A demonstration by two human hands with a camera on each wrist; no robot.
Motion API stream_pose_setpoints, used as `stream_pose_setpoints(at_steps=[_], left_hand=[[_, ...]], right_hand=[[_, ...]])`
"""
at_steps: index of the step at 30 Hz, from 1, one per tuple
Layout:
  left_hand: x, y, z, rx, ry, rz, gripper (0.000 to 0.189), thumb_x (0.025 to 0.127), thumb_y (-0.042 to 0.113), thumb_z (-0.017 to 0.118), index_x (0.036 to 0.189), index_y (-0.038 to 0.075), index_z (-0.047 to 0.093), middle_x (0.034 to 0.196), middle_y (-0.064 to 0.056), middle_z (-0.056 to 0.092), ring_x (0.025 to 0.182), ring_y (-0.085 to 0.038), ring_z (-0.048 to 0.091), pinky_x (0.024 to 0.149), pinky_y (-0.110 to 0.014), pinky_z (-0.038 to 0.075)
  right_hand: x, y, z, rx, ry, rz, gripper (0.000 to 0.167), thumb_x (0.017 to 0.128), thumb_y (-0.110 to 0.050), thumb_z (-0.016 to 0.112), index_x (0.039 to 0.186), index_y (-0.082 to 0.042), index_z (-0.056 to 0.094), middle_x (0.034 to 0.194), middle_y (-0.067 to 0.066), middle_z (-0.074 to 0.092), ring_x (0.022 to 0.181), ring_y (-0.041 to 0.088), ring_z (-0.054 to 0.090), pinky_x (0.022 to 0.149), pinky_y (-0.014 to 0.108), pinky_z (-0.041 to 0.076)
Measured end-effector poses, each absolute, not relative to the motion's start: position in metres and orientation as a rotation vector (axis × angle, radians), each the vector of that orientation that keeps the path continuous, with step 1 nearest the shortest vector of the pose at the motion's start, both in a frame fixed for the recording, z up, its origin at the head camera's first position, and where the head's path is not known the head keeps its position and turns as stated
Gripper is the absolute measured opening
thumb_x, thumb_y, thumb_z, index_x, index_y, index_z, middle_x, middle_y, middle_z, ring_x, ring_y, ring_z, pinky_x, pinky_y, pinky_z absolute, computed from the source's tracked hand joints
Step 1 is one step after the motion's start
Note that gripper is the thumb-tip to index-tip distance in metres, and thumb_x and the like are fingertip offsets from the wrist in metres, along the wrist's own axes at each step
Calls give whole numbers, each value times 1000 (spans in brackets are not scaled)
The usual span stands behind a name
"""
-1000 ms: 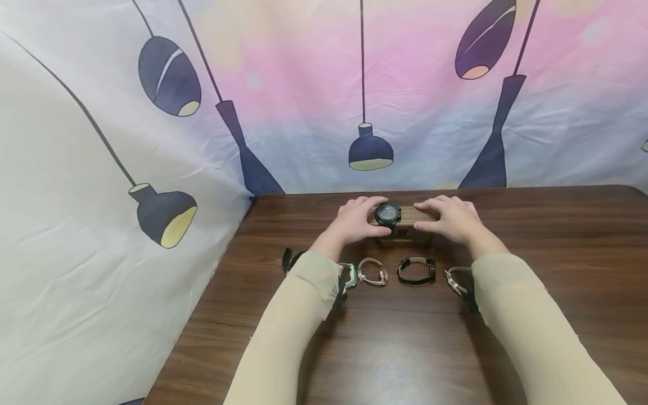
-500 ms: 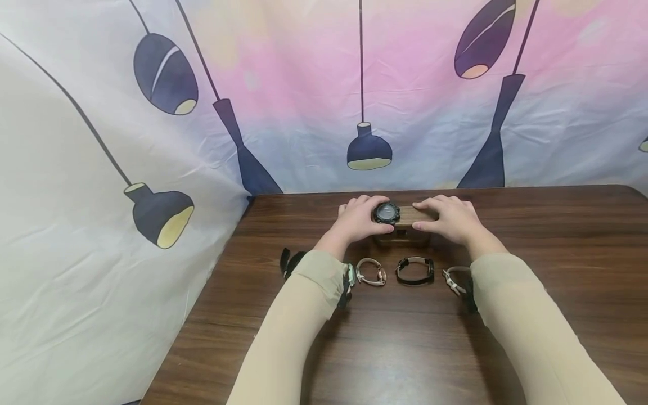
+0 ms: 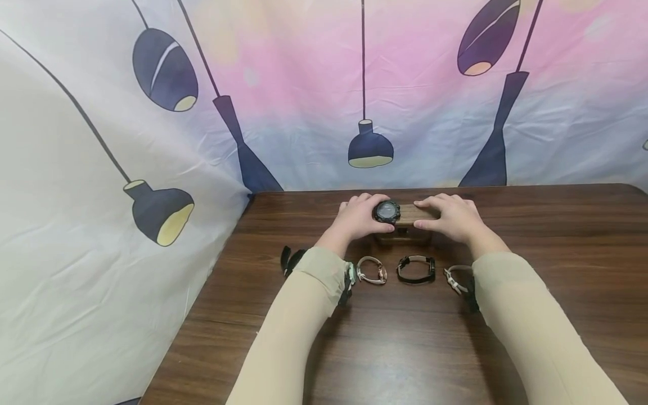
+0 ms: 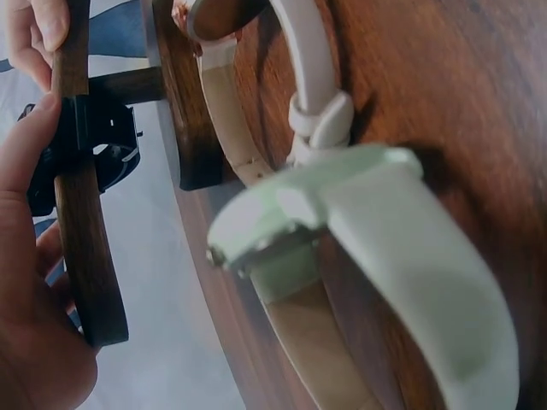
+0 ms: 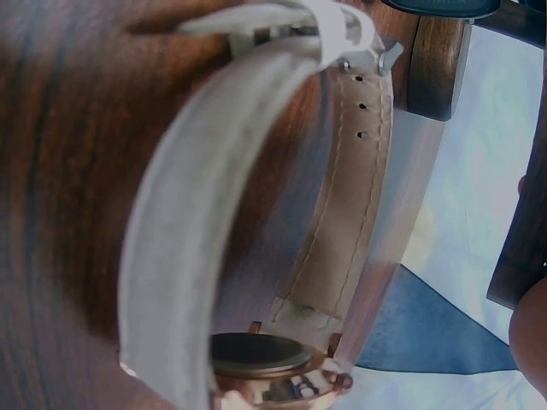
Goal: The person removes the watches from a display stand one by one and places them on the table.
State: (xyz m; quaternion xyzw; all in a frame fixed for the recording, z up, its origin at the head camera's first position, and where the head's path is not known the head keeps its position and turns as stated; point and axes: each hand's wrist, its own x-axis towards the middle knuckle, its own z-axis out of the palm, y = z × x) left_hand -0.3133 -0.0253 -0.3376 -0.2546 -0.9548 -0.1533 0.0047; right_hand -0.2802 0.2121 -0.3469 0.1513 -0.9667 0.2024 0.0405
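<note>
A wooden watch stand (image 3: 416, 212) stands near the table's back edge, its bar raised over a base. Round the bar's left part sits a black digital watch (image 3: 387, 212). My left hand (image 3: 356, 219) pinches this watch at the bar; in the left wrist view, the thumb (image 4: 38, 137) lies against the black watch (image 4: 77, 132), with some fingers hidden behind the bar. At the stand's other end, my right hand (image 3: 452, 219) grips the bar between thumb and fingers. Only a small part of that hand (image 5: 532, 333) shows in the right wrist view.
Several watches lie in a row before the stand: a mint-green one (image 4: 291, 201), a white-strapped one (image 3: 372, 270), a dark one (image 3: 416, 270) and a white-strapped rose-gold one (image 5: 175, 231). A black strap (image 3: 289, 260) lies left. A printed cloth (image 3: 309, 129) hangs behind the table.
My left forearm has shifted slightly right and now covers more of the mint-green watch. The black watch has moved very slightly left along the bar. My right hand stays in place.
</note>
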Motion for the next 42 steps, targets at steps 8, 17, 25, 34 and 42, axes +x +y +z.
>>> stream_pose_setpoints(at_steps=[8,17,25,34,42], left_hand=[[-318,-37,-338,-801,-2997,-487,72,76,54,71,138,30,45,130,-2,49,115,-25,45,92,-44,35],[-319,-50,-339,-788,-3004,-524,71,76,53,71,137,30,44,131,-3,48,117,-26,44,93,-46,35],[-320,-62,-341,-794,-2989,-593,70,77,49,73,137,27,46,132,-3,49,119,-26,45,93,-47,37],[-323,-71,-344,-844,-2976,-752,67,78,41,74,136,22,46,127,1,53,113,-21,49,93,-40,40],[-323,-79,-345,-820,-3003,-866,75,78,39,75,142,22,38,128,-3,53,114,-21,51,94,-40,40]], right_hand=[[-281,211,-347,458,-2966,625,66,82,-63,58,132,-21,55,134,14,47,119,40,39,95,62,18],[-280,212,-346,460,-2967,627,66,82,-62,58,133,-20,54,134,15,46,120,41,38,95,63,18],[-278,212,-346,463,-2967,644,65,83,-61,59,133,-20,54,134,16,46,120,42,37,95,63,17],[-279,213,-347,464,-2964,627,64,83,-60,59,133,-21,54,134,15,46,120,42,38,95,63,18],[-279,212,-348,471,-2961,631,67,82,-63,58,133,-21,54,134,15,46,119,41,38,95,63,18]])
